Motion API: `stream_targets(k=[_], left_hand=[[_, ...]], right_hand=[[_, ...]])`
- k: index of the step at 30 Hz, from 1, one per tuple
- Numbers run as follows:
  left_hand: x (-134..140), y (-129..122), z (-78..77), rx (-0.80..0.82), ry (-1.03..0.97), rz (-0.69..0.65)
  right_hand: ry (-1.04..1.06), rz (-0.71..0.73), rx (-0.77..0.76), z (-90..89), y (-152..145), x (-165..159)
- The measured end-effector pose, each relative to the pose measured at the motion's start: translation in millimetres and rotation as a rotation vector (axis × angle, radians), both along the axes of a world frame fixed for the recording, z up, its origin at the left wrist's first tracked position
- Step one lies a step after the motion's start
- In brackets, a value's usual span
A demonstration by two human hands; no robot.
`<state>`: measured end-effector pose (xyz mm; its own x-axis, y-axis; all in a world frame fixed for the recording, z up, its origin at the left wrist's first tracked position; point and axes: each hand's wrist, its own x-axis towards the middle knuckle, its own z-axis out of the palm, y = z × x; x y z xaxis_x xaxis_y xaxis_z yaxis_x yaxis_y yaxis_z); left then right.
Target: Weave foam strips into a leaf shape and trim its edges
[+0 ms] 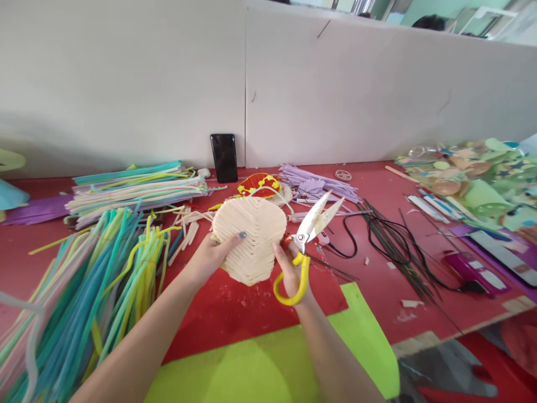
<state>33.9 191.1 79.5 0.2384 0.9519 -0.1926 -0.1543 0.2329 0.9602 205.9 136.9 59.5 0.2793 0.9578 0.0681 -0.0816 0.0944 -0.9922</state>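
A cream leaf-shaped piece (251, 238) made of slanting fuzzy strips, which look like pipe cleaners, is held up over the table. My left hand (210, 254) grips its left edge, thumb lying on the front face. At the opposite edge, my right hand (291, 274) has its thumb against the piece. The same hand also holds scissors (304, 242) with yellow handles looped over the fingers, their blades parted and pointing up and away. Below the piece lies a red sheet (247, 319) on a yellow-green mat (235, 369).
Bundles of coloured pipe cleaners (92, 285) fill the left side. A phone (224, 158) leans on the wall, near lilac strips (321, 182). Dark wires (392, 246), a purple device (474, 271) with a cable, and a heap of pale plastic cups and paper cutouts (482, 184) lie right.
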Motion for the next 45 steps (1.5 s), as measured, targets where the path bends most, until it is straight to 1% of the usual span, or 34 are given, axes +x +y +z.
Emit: stream_targets(k=[3,5,11,14,18,21,23,26,29,31,36,41,45], left_hand=[[0.4,0.7,-2.0,-0.004,0.016,-0.018],[-0.4,2.2,-2.8,0.003,0.005,-0.004],[-4.3,7.4,-2.9,0.003,-0.063,0.105],[-4.8,8.4,-3.3,0.031,-0.064,0.132],[-4.3,8.6,-4.1,0.066,-0.073,0.147],[-4.5,8.8,-4.3,0.071,-0.090,0.152],[-4.9,9.1,-4.2,0.058,-0.097,0.146],[-4.2,9.0,-3.9,0.034,-0.103,0.135],[-1.3,7.4,-4.0,0.036,-0.085,0.108],[1.7,5.5,-4.5,0.030,-0.056,0.065],[7.0,2.5,-7.7,-0.079,-0.021,-0.041],[4.5,5.6,-11.7,-0.068,-0.016,-0.074],[1.6,6.2,-11.1,-0.069,-0.048,-0.055]], right_hand=[[-0.050,-0.065,-0.012,-1.9,-0.7,0.6],[-0.061,-0.099,-0.022,-2.3,-0.9,0.3],[0.050,-0.061,-0.059,-2.2,0.1,-1.5],[0.032,-0.083,-0.036,-5.4,3.2,0.1],[-0.062,-0.139,0.054,-6.4,5.4,1.2],[-0.071,-0.150,0.037,-2.9,3.7,-0.5],[-0.019,-0.151,0.002,-1.1,2.7,-1.1],[0.051,-0.140,0.007,-1.7,3.1,0.9],[0.028,-0.139,0.005,-3.8,4.6,4.6],[0.009,-0.128,-0.017,-4.3,5.0,5.5],[0.050,-0.086,-0.034,-3.5,5.0,3.2],[0.082,-0.087,-0.037,-5.9,7.2,3.9],[0.029,-0.108,-0.044,-7.5,7.9,5.4]])
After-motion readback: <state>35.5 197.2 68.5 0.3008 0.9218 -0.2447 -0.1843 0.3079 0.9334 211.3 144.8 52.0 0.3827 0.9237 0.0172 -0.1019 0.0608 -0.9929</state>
